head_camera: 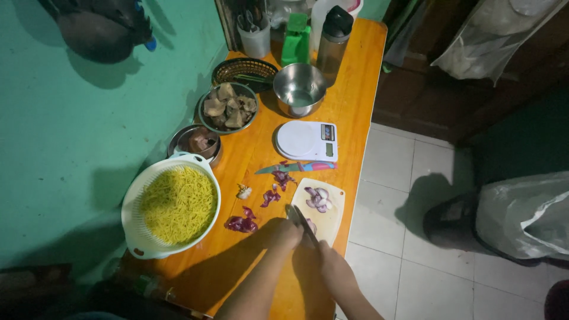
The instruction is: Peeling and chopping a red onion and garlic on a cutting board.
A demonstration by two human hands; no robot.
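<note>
Right hand (333, 265) is closing firmly around the handle of a dark-bladed knife (303, 223), its blade angling up and to the left over the near end of a small pale cutting board (329, 220), smooth, rounded at the corners. Left hand (285, 232) is curling its fingers inward just left of the blade at the board's near edge; whether it is pinching a piece there cannot be told. Chopped shallot pieces (318, 200), purple and white, glossy, are lying on the board's far half. Papery purple shallot skins (242, 223) are scattering over the orange wooden table (355, 89) left of the board, with a garlic clove (243, 191) near them. A second knife with a pink and blue handle (296, 168) is lying flat beyond the board, just before a white digital kitchen scale (306, 140) with a round platform. A white plastic colander (137, 237) is holding yellow noodles (178, 204). A shiny steel bowl (299, 89) is sitting behind the scale, and a dark-rimmed bowl of brown mushroom chunks (228, 108) is resting beside it.
</note>
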